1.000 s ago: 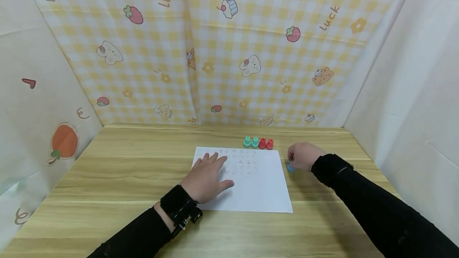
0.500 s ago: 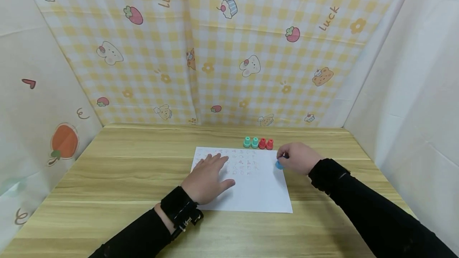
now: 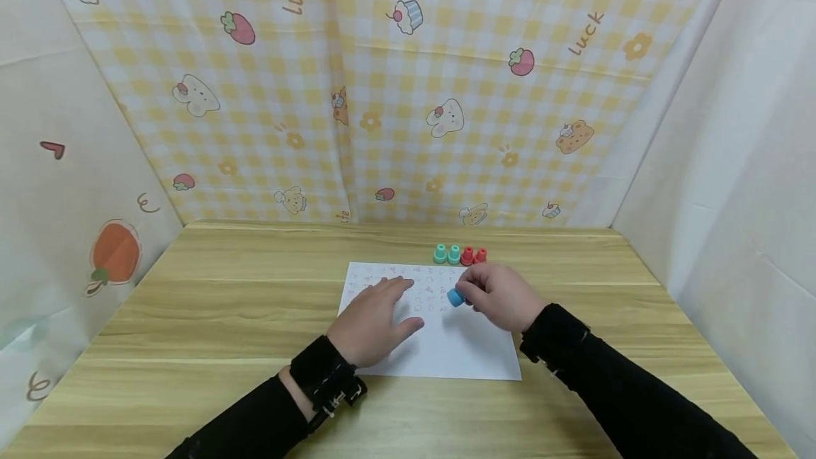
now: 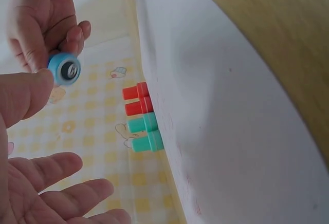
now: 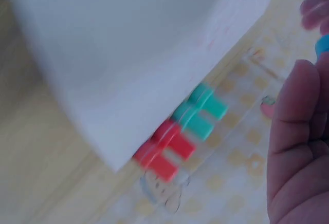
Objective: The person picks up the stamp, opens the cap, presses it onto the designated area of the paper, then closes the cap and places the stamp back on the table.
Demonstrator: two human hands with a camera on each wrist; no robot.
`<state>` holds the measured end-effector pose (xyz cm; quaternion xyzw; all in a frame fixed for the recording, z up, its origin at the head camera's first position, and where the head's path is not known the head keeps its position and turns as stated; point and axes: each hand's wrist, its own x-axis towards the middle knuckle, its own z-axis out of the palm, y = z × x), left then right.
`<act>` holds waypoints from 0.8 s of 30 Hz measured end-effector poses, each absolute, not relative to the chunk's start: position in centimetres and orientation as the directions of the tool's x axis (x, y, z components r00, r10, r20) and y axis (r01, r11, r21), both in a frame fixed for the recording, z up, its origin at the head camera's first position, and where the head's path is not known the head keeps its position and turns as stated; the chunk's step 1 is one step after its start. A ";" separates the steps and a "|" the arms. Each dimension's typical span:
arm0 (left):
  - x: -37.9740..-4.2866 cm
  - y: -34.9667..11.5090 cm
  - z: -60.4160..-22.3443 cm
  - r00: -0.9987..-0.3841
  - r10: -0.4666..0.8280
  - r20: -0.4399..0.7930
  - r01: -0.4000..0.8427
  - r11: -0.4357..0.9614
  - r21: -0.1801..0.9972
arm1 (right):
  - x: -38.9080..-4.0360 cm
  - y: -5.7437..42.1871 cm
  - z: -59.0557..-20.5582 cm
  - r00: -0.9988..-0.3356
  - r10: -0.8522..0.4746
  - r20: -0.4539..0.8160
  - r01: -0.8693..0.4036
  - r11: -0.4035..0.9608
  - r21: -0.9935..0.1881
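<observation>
My right hand (image 3: 500, 296) pinches a small blue stamp (image 3: 455, 297) over the right half of a white sheet of paper (image 3: 472, 353). In the left wrist view the stamp's round dark face (image 4: 70, 70), with a light mark on it, points toward the camera. My left hand (image 3: 370, 324) has its fingers spread over the left part of the sheet; whether its fingertips touch the paper I cannot tell. Rows of small faint reddish marks (image 3: 428, 290) cover the paper's upper part.
Behind the sheet's far edge, two teal stamps (image 3: 447, 254) and two red stamps (image 3: 474, 255) stand upright in a row. The wooden table (image 3: 223, 303) meets a yellow checked cloth (image 3: 408, 161) at the back and white cloth at both sides.
My right hand has lifted the blue stamp from the table right of the sheet and carried it left over the paper, tilting it. My left hand has shifted slightly right.
</observation>
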<state>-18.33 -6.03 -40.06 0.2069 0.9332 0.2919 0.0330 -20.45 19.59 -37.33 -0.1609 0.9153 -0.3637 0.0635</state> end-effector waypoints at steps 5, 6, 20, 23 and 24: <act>-18.1 -5.9 -39.9 -0.910 0.406 0.087 0.375 0.713 0.593 | -19.9 18.2 -37.8 -0.932 -0.361 0.004 -0.236 0.601 -0.763; -18.0 -5.9 -39.9 -0.910 0.405 0.091 0.375 0.708 0.599 | -19.8 17.9 -38.0 -0.932 -0.363 0.001 -0.230 0.588 -0.775; -17.9 -5.6 -39.9 -0.903 0.401 0.156 0.397 0.638 0.660 | -18.7 15.0 -38.7 -0.928 -0.372 0.011 -0.188 0.444 -0.876; -17.8 -5.6 -39.9 -0.902 0.396 0.173 0.403 0.625 0.668 | -18.6 14.7 -38.8 -0.930 -0.367 0.012 -0.177 0.420 -0.890; -17.8 -5.6 -39.9 -0.902 0.393 0.178 0.404 0.623 0.670 | -18.5 14.6 -38.8 -0.931 -0.365 0.014 -0.175 0.413 -0.894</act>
